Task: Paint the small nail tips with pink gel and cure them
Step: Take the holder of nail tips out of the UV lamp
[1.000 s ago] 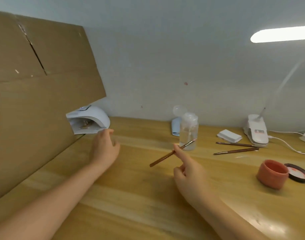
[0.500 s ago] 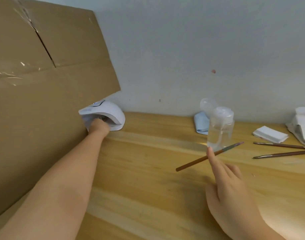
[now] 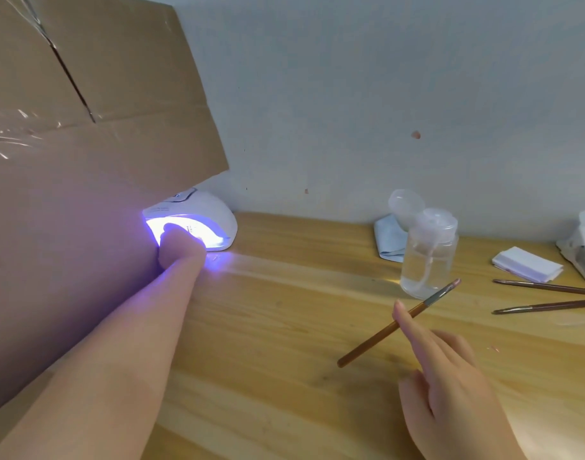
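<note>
We see the left hand (image 3: 180,244) reaching into the mouth of the lit curing lamp (image 3: 198,220), at the worktop's (image 3: 284,327) far left against the cardboard (image 3: 85,161); its fingers are hidden, grip unknowable. The right hand (image 3: 450,386) pinches a brush (image 3: 397,323), forefinger extended, near the clear pump bottle (image 3: 429,257). Nail tips not discernible.

smooth varnished wood table (image 3: 284,327), matt brown cardboard (image 3: 85,161), glossy white plastic lamp (image 3: 218,210), clear plastic bottle (image 3: 429,260).
</note>
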A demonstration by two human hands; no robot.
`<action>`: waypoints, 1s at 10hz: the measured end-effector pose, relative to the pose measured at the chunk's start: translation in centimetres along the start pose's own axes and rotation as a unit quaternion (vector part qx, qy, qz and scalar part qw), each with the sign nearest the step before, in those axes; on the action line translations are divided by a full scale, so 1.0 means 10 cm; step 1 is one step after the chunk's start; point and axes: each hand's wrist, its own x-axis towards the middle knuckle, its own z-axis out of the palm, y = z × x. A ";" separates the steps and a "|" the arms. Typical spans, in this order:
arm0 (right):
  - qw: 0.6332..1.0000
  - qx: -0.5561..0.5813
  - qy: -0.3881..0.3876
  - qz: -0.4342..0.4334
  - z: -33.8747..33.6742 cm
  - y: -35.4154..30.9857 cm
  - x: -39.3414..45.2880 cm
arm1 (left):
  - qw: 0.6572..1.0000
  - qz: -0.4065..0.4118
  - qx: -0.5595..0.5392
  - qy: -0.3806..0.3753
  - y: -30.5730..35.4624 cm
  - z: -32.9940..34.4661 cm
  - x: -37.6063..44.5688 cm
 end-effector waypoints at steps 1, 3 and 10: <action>1.000 0.010 -0.003 0.003 -0.02 -0.01 -0.02 | 0.999 0.010 -0.021 0.026 -0.05 0.02 -0.04; 0.999 0.044 -0.020 0.021 -0.02 0.01 -0.06 | 0.993 -0.012 -0.118 0.024 -0.22 -0.05 -0.20; 0.986 0.151 0.010 0.068 -0.51 0.03 0.07 | 0.907 0.121 -0.391 -0.094 -0.06 -0.70 -2.00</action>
